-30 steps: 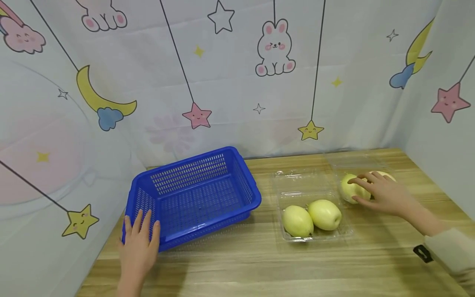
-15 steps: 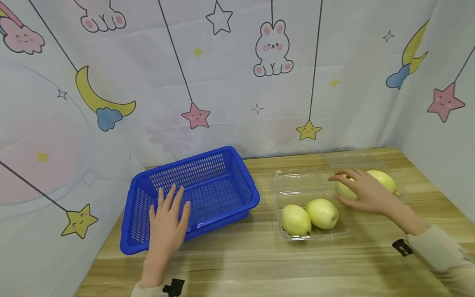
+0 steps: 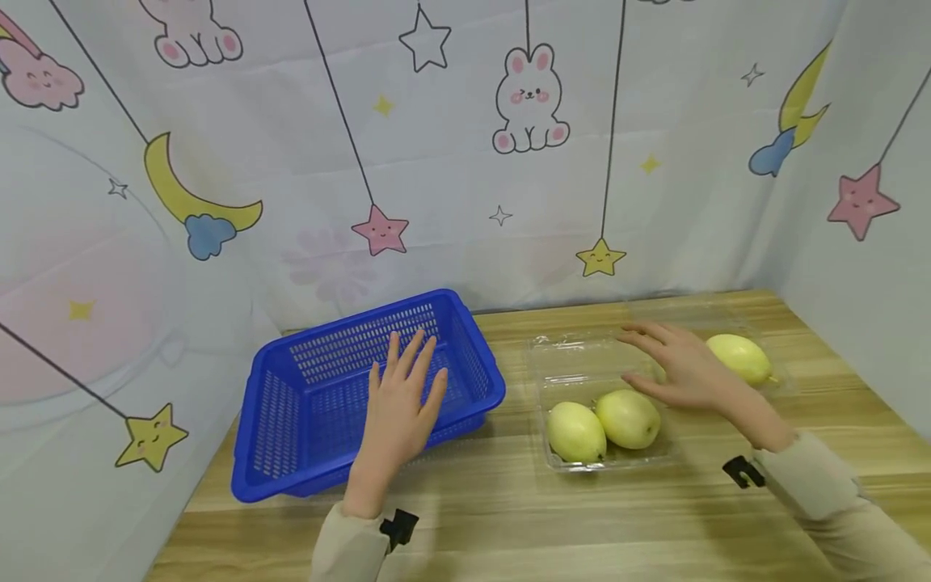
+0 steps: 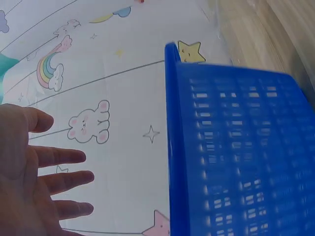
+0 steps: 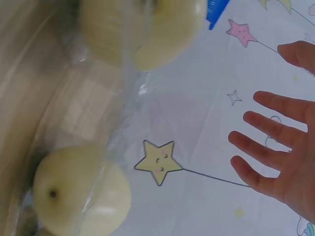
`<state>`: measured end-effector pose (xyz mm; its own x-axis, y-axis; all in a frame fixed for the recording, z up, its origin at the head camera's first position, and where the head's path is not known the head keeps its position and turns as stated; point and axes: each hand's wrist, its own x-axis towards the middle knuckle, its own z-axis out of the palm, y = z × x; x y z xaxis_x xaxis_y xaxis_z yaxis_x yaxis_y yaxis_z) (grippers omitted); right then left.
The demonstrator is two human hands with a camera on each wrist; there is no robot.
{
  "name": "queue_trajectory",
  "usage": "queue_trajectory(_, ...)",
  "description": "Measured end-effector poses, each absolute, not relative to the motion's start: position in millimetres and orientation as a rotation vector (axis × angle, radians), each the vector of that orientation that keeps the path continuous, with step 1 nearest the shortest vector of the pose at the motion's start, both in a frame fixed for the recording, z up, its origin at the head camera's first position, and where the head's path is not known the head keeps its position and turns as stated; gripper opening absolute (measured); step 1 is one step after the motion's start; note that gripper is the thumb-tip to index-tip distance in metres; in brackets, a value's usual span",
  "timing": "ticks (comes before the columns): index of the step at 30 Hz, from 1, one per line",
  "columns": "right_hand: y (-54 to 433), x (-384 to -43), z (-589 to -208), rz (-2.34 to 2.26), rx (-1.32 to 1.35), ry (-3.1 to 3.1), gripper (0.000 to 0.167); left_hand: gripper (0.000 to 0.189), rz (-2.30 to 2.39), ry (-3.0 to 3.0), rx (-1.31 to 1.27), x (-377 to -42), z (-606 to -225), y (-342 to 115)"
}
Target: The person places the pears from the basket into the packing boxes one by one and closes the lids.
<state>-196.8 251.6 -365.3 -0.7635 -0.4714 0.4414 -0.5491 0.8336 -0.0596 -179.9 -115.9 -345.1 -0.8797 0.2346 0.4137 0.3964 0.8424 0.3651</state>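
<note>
My left hand (image 3: 400, 412), fingers spread, overlaps the blue slotted basket (image 3: 327, 404) in the head view; the left wrist view shows it beside the basket wall, holding nothing. My right hand (image 3: 676, 372) has its fingers extended and is empty, above the area between two clear plastic clamshell boxes. In the nearer clamshell box (image 3: 575, 364), lid open, lie two pale yellow oval fruits, one on the left (image 3: 577, 432) and one on the right (image 3: 629, 419). Another fruit (image 3: 740, 360) sits in the far clamshell; its neighbour is almost wholly hidden behind my right hand.
The wooden table (image 3: 524, 525) carries everything. A white cartoon-printed curtain (image 3: 451, 162) stands behind it and along both sides. The basket is at the left, near the back, and the boxes are at the right. Black wrist mounts (image 3: 398, 529) jut from both sleeves.
My left hand has moved right from the basket's left corner to over its front right. My right hand has left the fruits in the far box and moved left; the fruits remain.
</note>
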Motion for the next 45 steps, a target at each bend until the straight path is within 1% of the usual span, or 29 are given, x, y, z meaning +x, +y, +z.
queue_trajectory(7, 225.8, -205.8, -353.3, 0.279, 0.679, -2.680, 0.058, 0.049, -0.712, -2.653, -0.501, -190.2, -346.8, -92.8)
queue_trajectory(13, 207.5, -215.0, -349.2, 0.285, 0.529, -2.769, 0.064, 0.053, -0.682, -2.648, -0.481, -198.5, -351.1, -74.2)
queue_trajectory(19, 193.2, -218.1, -355.8, 0.315, 0.393, -2.867, 0.071, 0.058, -0.652, -2.672, -0.482, -203.7, -361.0, -53.7)
queue_trajectory(27, 179.8, -216.4, -367.5, 0.271, 0.311, -2.982, 0.078, 0.062, -0.627, -2.723, -0.527, -208.7, -376.8, -30.0)
queue_trajectory(37, 181.5, -211.4, -372.7, 0.333, 0.332, -3.049, 0.075, 0.063, -0.548, -2.791, -0.578, -214.0, -393.0, -12.8)
queue_trajectory(42, 193.3, -209.4, -374.6, 0.387, 0.353, -3.122, 0.071, 0.062, -0.516, -2.756, -0.696, -210.7, -398.3, -0.3)
queue_trajectory(45, 201.2, -210.4, -375.2, 0.424, 0.359, -3.183, 0.072, 0.061, -0.531, -2.779, -0.772, -208.6, -399.9, 9.9)
